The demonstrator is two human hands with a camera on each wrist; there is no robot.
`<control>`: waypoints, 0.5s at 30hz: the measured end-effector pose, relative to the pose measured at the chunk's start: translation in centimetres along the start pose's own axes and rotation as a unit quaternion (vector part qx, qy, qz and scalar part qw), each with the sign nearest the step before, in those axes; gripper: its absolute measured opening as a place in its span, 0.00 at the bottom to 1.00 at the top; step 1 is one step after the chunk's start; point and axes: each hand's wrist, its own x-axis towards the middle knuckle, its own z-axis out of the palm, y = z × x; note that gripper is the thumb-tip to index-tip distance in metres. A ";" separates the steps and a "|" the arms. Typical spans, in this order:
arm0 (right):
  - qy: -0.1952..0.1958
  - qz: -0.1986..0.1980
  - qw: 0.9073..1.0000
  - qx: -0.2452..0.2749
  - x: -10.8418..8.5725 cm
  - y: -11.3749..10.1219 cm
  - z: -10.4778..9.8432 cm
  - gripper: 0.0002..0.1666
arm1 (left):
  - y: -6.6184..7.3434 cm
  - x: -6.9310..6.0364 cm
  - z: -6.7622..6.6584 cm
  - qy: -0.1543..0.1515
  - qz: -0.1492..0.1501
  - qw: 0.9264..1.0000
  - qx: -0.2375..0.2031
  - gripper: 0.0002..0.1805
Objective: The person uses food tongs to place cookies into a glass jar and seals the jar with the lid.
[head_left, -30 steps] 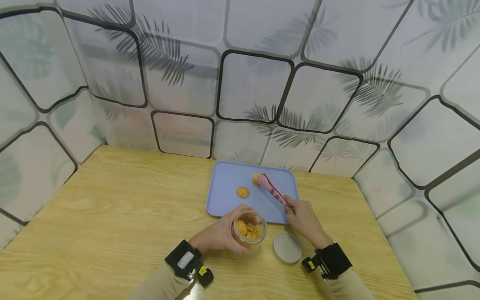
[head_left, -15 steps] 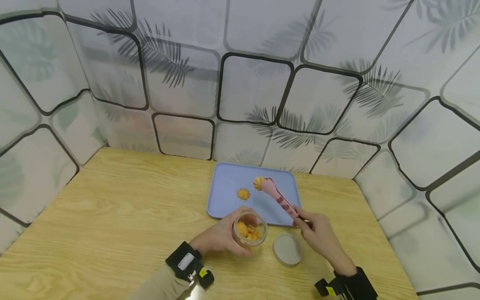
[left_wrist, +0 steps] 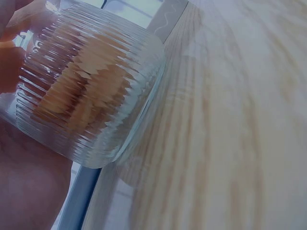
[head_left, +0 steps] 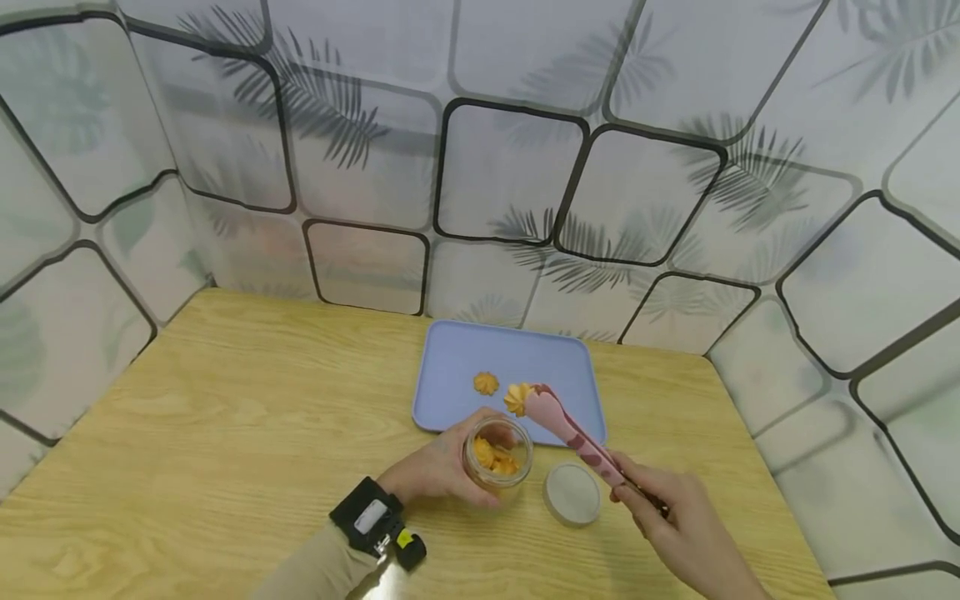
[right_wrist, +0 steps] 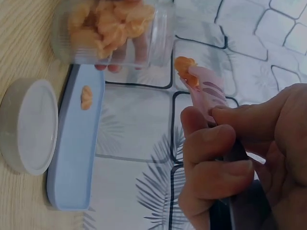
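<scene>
My left hand (head_left: 438, 471) grips a clear glass jar (left_wrist: 96, 91) from its left side; several orange cookies (head_left: 495, 458) lie inside. In my right hand (head_left: 682, 517) is a pair of pink tongs (head_left: 566, 425), its dark handles pinched between thumb and fingers. One flower-shaped cookie (right_wrist: 186, 67) sits between the tong tips, raised just right of the jar's far side. Another cookie (head_left: 486, 383) lies on the blue tray (head_left: 450, 358) behind the jar.
A round pale lid (head_left: 572, 495) lies on the wooden table (head_left: 247, 417), right of the jar and in front of the tray. A patterned curtain (head_left: 510, 175) stands behind the table.
My right hand has drawn back toward me and to the right, lifting the cookie in the tongs off the tray. My left hand and the jar have stayed in place.
</scene>
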 end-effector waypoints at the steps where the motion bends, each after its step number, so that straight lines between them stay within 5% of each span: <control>1: 0.001 -0.020 1.000 -0.007 -0.3 -0.1 0.0 0.25 | 0.0 0.0 0.0 0.000 -0.003 1.000 -0.003 0.48; 6: -0.001 -0.081 0.996 -0.035 -1.2 -0.1 0.3 0.33 | 0.1 -0.1 0.0 -0.003 -0.009 1.000 -0.004 0.49; 15: 0.001 -0.081 0.994 -0.069 -1.6 0.3 0.6 0.36 | -0.1 0.1 0.0 -0.008 0.012 1.000 -0.011 0.49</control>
